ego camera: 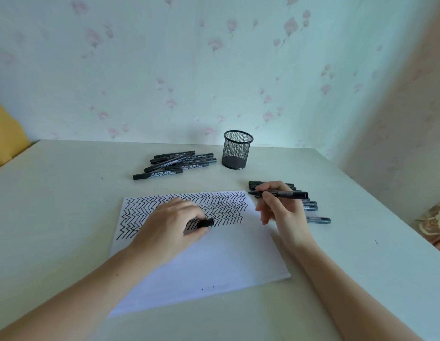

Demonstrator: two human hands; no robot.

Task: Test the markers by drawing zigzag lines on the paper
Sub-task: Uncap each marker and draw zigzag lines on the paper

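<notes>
Two bare forearms reach in from the bottom corners of the frame over a pale, smooth table (66, 205). At lower centre lies the paper (214, 262), a white sheet turned slightly askew, its upper part filled with rows of black zigzag lines (223, 203) and its lower part blank but for a few small dots.

Resting on the sheet left of centre, knuckles up, the left hand (168, 225) has its fingers curled round a short black cap (205, 222), which pokes out toward the right. Just off the paper's upper right corner, the right hand (278, 207) is raised above the table, thumb and forefinger pinching an uncapped black marker (279, 193) that lies nearly level with its tip pointing left; the other fingers hang loosely downward.

Behind and beneath that hand sits a row of capped markers (310, 205), one lying apart a little lower. A looser pile of black markers (175, 163) lies at upper centre, and just right of it stands an upright cylindrical pen cup (237, 150) of black wire mesh. Floral wallpaper (214, 57) covers the wall behind.
</notes>
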